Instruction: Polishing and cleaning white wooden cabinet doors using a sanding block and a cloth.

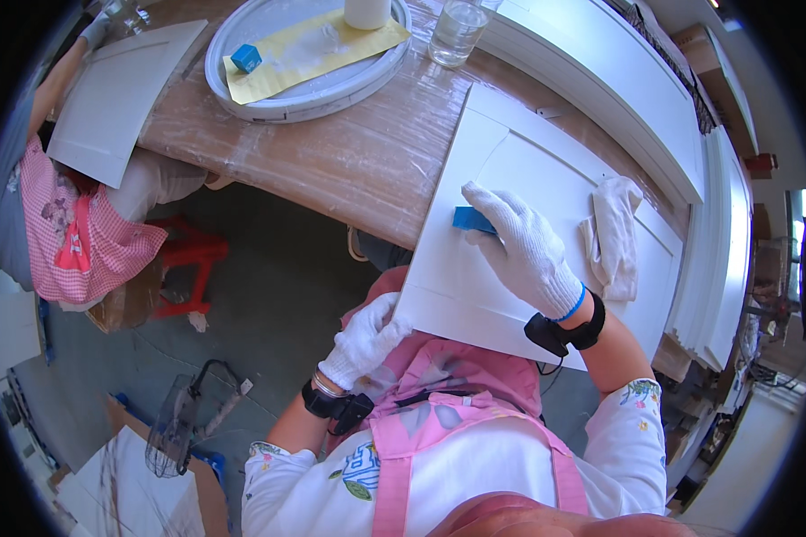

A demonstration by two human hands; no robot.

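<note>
A white panel (546, 161) with a recessed border lies tilted across the table edge and over my lap. My right hand (524, 242), in a white knit glove, holds a small blue block (471, 219) flat against the panel's left part. The block's far side is hidden under my fingers. My left hand (364, 342), gloved too, grips the panel's near left corner, with the thumb by the edge and the other fingers partly out of sight. A crumpled white cloth (614, 237) rests on the panel to the right of my right hand.
On the plastic-covered table (331, 170) stands a round white lid (287, 109) bearing yellow sandpaper (282, 70), another blue block (246, 58) and a white cup (367, 11). A glass of water (458, 34) is beside it. White panels (618, 80) are stacked right; a co-worker's panel (121, 98) is left.
</note>
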